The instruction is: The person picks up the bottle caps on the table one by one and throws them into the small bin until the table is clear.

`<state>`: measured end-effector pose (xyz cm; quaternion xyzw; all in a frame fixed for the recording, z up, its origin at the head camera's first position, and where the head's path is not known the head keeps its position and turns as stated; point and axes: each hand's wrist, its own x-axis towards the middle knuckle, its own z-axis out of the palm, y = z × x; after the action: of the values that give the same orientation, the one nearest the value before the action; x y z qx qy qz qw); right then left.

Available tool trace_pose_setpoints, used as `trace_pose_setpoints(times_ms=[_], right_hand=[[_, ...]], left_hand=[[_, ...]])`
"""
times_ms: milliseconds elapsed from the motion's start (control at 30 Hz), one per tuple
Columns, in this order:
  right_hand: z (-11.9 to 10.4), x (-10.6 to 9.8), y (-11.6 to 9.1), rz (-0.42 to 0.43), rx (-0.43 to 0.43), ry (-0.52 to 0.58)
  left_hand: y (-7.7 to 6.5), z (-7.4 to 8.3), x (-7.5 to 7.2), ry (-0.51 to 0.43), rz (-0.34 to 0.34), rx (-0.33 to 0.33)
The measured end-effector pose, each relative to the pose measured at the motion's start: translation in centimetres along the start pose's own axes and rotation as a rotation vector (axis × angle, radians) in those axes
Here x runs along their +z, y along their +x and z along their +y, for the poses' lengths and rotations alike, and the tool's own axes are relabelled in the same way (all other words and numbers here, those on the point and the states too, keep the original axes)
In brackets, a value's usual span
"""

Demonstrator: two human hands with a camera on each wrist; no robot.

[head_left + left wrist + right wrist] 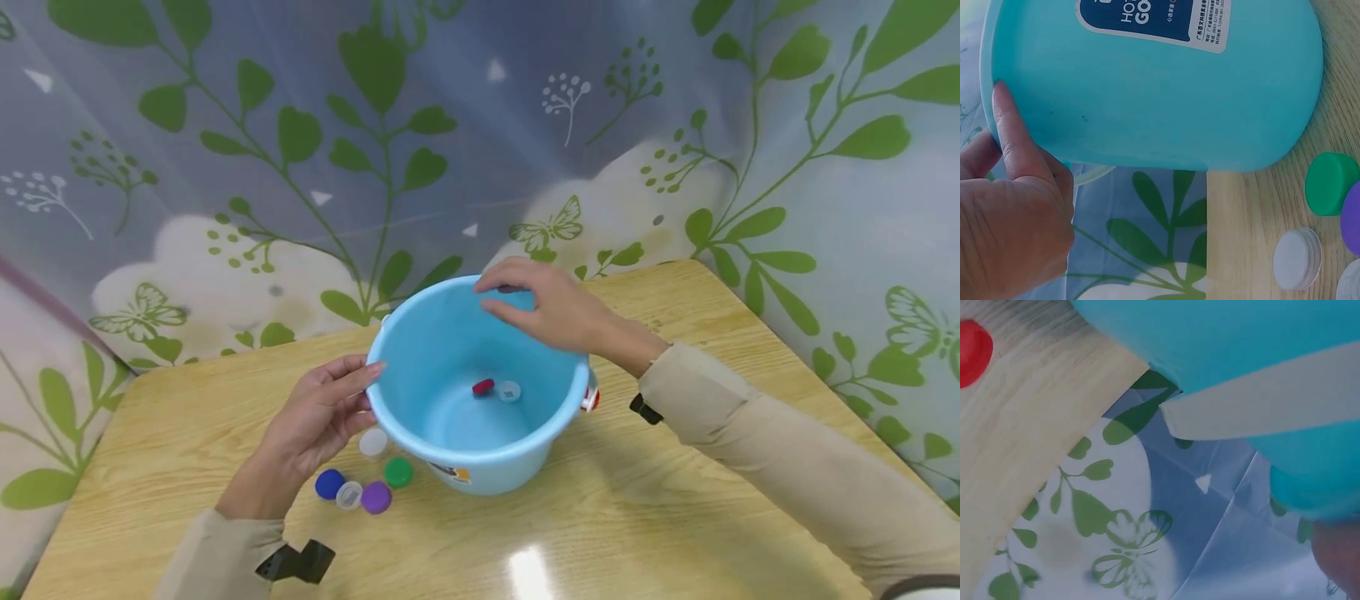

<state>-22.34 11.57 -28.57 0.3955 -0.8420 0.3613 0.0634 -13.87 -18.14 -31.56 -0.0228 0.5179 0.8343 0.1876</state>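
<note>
A light blue bucket (480, 457) stands upright on the wooden table. My left hand (322, 408) grips its left rim, thumb on top and fingers on the outer side; the left wrist view shows this hand (1016, 212) against the bucket wall (1147, 106). Over the far right part of the rim is my right hand (547, 308), fingers loosely extended and thumb apart, with no cap visible in it. On the bucket floor lie a red cap (483, 387) and a whitish cap (509, 392). Only a fingertip of the right hand (1338, 556) appears in the right wrist view.
Left of the bucket lie several bottle caps: white (373, 443), green (398, 472), purple (377, 497), blue (330, 484) and a translucent one (348, 495). Another red cap (972, 353) is on the table at the right. A leaf-patterned cloth (300, 167) hangs behind the table.
</note>
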Motion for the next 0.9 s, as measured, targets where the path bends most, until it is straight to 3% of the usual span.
trace_pose_setpoints(times_ms=[133, 233, 400, 600, 733, 900], right_hand=[[1.5, -1.2, -1.2, 0.153, 0.032, 0.015], [3.0, -2.1, -2.7, 0.163, 0.125, -0.017], [5.8, -2.6, -5.7, 0.051, 0.265, -0.064], [8.4, -1.5, -9.3, -0.104, 0.351, -0.065], [9.1, -0.2, -11.1, -0.184, 0.377, -0.054], [9.7, 1.6, -12.6, -0.238, 0.333, -0.057]], left_hand=[[0.0, -0.1, 0.1, -0.003, 0.007, -0.005], [-0.1, -0.1, 0.0, 0.008, 0.019, -0.008], [-0.3, -0.1, 0.0, 0.021, 0.030, -0.011], [-0.3, 0.0, 0.1, 0.006, 0.002, -0.014], [-0.2, 0.0, 0.2, -0.003, 0.006, -0.018], [-0.1, 0.0, 0.3, -0.001, 0.017, -0.025]])
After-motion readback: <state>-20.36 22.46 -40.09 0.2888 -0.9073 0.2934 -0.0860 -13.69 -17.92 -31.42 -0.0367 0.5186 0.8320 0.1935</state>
